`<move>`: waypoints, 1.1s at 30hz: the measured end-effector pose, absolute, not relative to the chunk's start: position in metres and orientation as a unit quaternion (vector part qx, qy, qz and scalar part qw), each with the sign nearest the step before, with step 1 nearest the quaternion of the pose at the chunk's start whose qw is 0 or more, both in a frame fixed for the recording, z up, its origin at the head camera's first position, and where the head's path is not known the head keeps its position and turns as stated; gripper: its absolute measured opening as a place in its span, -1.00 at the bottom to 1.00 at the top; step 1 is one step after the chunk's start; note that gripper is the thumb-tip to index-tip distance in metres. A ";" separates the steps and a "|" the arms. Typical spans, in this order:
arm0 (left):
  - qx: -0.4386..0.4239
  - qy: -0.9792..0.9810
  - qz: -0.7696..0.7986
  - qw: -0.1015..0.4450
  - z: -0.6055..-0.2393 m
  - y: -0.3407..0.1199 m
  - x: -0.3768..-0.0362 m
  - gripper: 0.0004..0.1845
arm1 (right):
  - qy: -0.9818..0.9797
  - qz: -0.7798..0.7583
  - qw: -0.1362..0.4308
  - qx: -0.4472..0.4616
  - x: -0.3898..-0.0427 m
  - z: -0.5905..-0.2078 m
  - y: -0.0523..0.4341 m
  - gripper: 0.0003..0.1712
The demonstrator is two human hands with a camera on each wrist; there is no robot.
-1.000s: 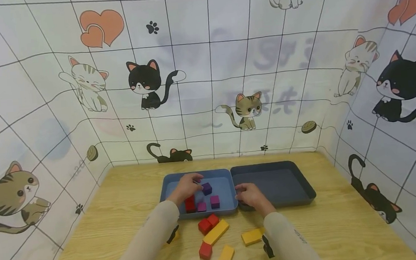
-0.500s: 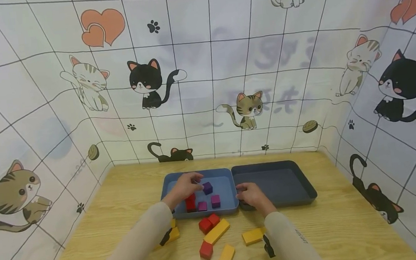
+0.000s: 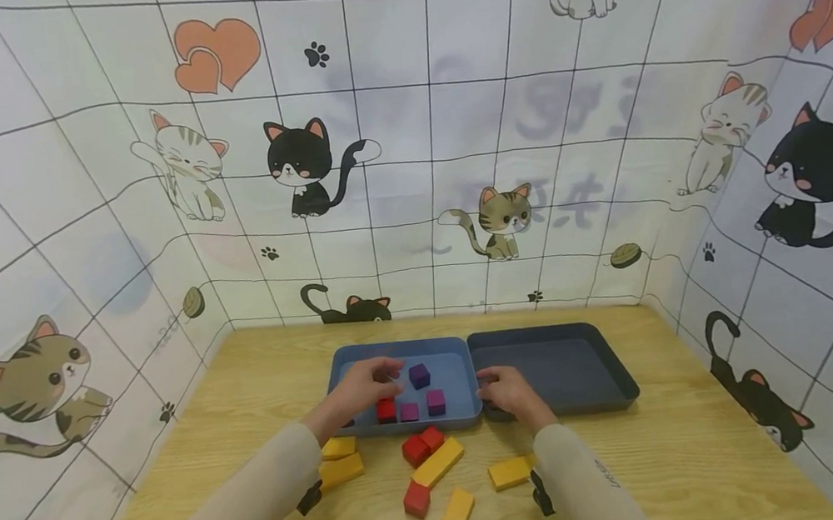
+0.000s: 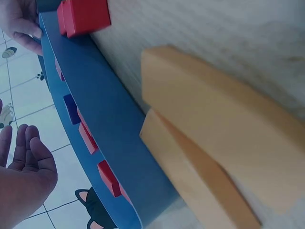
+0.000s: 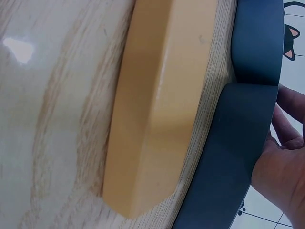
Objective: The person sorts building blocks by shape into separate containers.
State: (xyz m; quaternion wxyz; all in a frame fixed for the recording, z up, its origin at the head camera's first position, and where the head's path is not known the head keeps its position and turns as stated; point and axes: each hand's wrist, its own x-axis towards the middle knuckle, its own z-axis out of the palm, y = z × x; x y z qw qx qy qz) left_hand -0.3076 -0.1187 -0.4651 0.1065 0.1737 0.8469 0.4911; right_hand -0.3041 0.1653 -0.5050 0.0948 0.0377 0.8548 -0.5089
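Over the left part of a blue tray (image 3: 458, 383) hovers my left hand (image 3: 361, 385), its fingers loosely bent. Nothing sits between those fingers in the left wrist view, where the hand (image 4: 29, 176) shows beyond the tray wall. Inside the tray lie a dark purple cube (image 3: 419, 376), two magenta cubes (image 3: 436, 402) and red blocks (image 3: 386, 412), partly hidden by that hand. My right hand (image 3: 512, 391) is at the left end of a dark grey tray (image 3: 566, 367), beside the blue one. Its relaxed fingers (image 5: 286, 126) reach the rim where both trays meet.
In front of the trays lie red cubes (image 3: 417, 500) and yellow blocks (image 3: 438, 462). Two more yellow blocks (image 3: 341, 471) are near my left sleeve, and another (image 3: 510, 473) is by my right wrist. A cat-print sheet (image 3: 405, 144) encloses the wooden table (image 3: 269, 375).
My left hand has drawn leftward and toward me, away from the dark purple cube, uncovering yellow blocks near the sleeve. The right hand stays at the tray rims. The head view has shifted slightly.
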 end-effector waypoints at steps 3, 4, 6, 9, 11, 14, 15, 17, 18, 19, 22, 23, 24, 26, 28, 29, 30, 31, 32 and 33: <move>0.184 0.838 0.502 0.108 -0.464 -0.123 -0.298 -0.58 | 0.858 -0.505 0.088 0.036 -0.303 -0.503 0.165 -0.55; 0.187 0.836 0.504 0.109 -0.464 -0.124 -0.296 -0.58 | 0.858 -0.506 0.086 0.036 -0.303 -0.503 0.165 -0.55; 0.188 0.836 0.504 0.111 -0.464 -0.125 -0.292 -0.59 | 0.859 -0.505 0.083 0.036 -0.303 -0.503 0.166 -0.55; 0.184 0.833 0.509 0.117 -0.465 -0.125 -0.285 -0.60 | 0.857 -0.507 0.086 0.037 -0.303 -0.504 0.166 -0.55; 0.185 0.831 0.510 0.120 -0.465 -0.125 -0.280 -0.61 | 0.856 -0.508 0.088 0.036 -0.303 -0.504 0.166 -0.55; 0.193 0.833 0.503 0.123 -0.467 -0.125 -0.271 -0.61 | 0.855 -0.511 0.089 0.035 -0.304 -0.504 0.166 -0.54; 0.196 0.835 0.499 0.124 -0.468 -0.126 -0.268 -0.61 | 0.855 -0.511 0.088 0.035 -0.304 -0.504 0.165 -0.54; 0.202 0.836 0.494 0.129 -0.471 -0.127 -0.261 -0.58 | 0.855 -0.510 0.088 0.036 -0.304 -0.503 0.165 -0.54; 0.206 0.836 0.491 0.132 -0.473 -0.127 -0.258 -0.57 | 0.855 -0.509 0.088 0.036 -0.304 -0.503 0.165 -0.54; 0.209 0.835 0.491 0.136 -0.474 -0.126 -0.256 -0.56 | 0.855 -0.509 0.088 0.038 -0.305 -0.502 0.165 -0.54; 0.218 0.824 0.500 0.153 -0.481 -0.125 -0.247 -0.56 | 0.856 -0.509 0.085 0.035 -0.306 -0.501 0.166 -0.54; 0.221 0.820 0.503 0.159 -0.483 -0.125 -0.244 -0.58 | 0.855 -0.511 0.084 0.035 -0.306 -0.501 0.166 -0.54; 0.222 0.815 0.507 0.168 -0.486 -0.125 -0.241 -0.60 | 0.854 -0.512 0.083 0.034 -0.307 -0.501 0.166 -0.54; 0.224 0.806 0.515 0.186 -0.491 -0.125 -0.235 -0.63 | 0.852 -0.516 0.081 0.030 -0.307 -0.502 0.166 -0.54; 0.227 0.800 0.517 0.203 -0.496 -0.126 -0.229 -0.65 | 0.852 -0.518 0.080 0.025 -0.306 -0.505 0.167 -0.54; 0.227 0.797 0.519 0.212 -0.499 -0.126 -0.226 -0.66 | 0.850 -0.520 0.080 0.025 -0.306 -0.506 0.167 -0.54; 0.226 0.794 0.520 0.219 -0.502 -0.126 -0.224 -0.66 | 0.850 -0.521 0.080 0.025 -0.306 -0.507 0.167 -0.54; 0.226 0.792 0.521 0.224 -0.504 -0.126 -0.222 -0.66 | 0.850 -0.520 0.080 0.023 -0.306 -0.507 0.167 -0.54; 0.224 0.790 0.523 0.230 -0.506 -0.127 -0.220 -0.66 | 0.851 -0.519 0.080 0.021 -0.306 -0.508 0.166 -0.54; 0.223 0.788 0.525 0.233 -0.509 -0.127 -0.219 -0.65 | 0.851 -0.519 0.081 0.022 -0.306 -0.508 0.166 -0.54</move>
